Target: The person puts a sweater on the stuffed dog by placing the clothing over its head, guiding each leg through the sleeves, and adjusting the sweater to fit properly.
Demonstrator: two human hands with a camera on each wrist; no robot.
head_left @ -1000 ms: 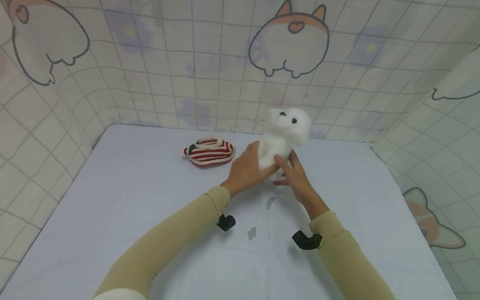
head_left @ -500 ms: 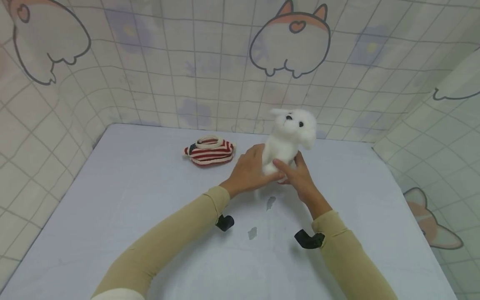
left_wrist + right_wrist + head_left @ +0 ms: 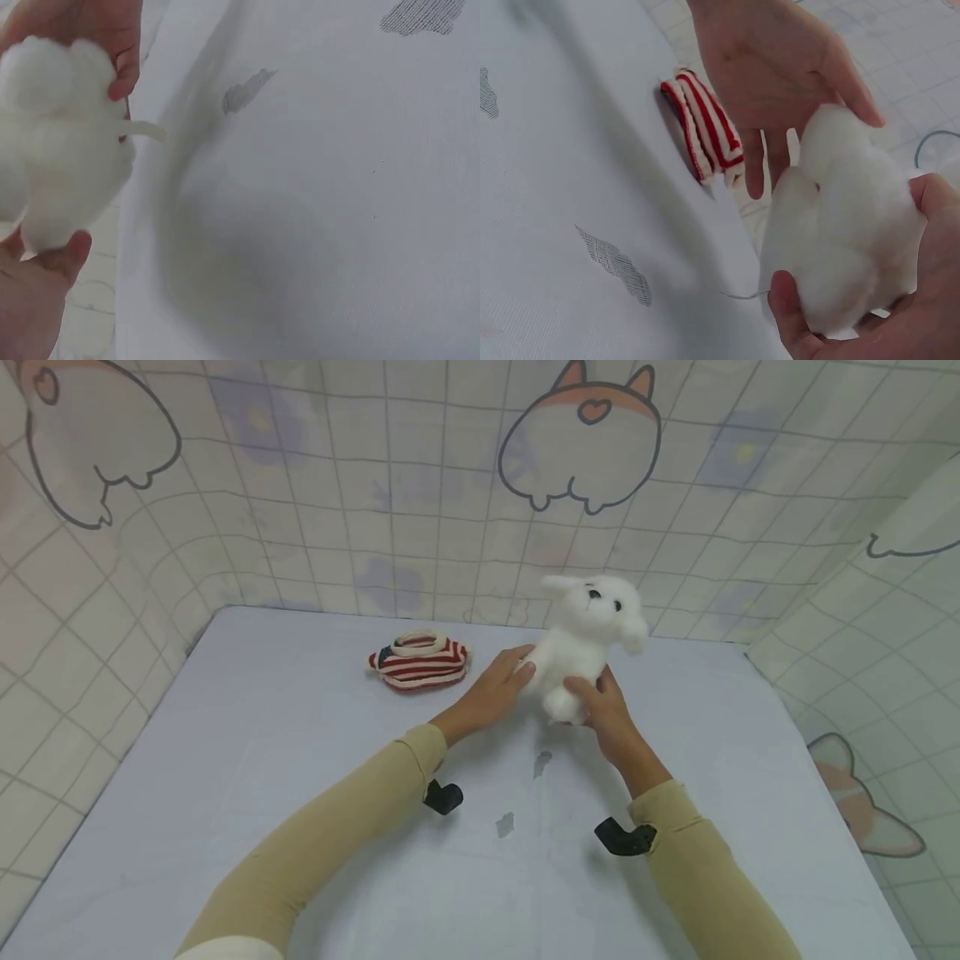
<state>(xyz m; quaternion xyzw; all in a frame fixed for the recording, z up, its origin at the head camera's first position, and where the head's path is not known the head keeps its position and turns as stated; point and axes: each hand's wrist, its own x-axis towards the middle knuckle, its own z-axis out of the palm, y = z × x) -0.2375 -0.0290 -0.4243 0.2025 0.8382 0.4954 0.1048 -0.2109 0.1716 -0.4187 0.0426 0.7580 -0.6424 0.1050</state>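
- Toy dog point(image 3: 587, 645): between both hands, over the desk point(image 3: 300, 693); long axis upright, head leaning right.
- Left hand point(image 3: 491, 693): pinches a paw point(image 3: 542, 657); nearer the striped shirt point(image 3: 423, 670).
- Right hand point(image 3: 611, 717): grips the lower body.

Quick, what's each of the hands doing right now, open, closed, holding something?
Left hand: holding the plush by a limb.
Right hand: holding the plush's lower body.

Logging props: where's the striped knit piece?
Head view: the striped knit piece lies toward the back of the table, left of the left hand and plush dog.
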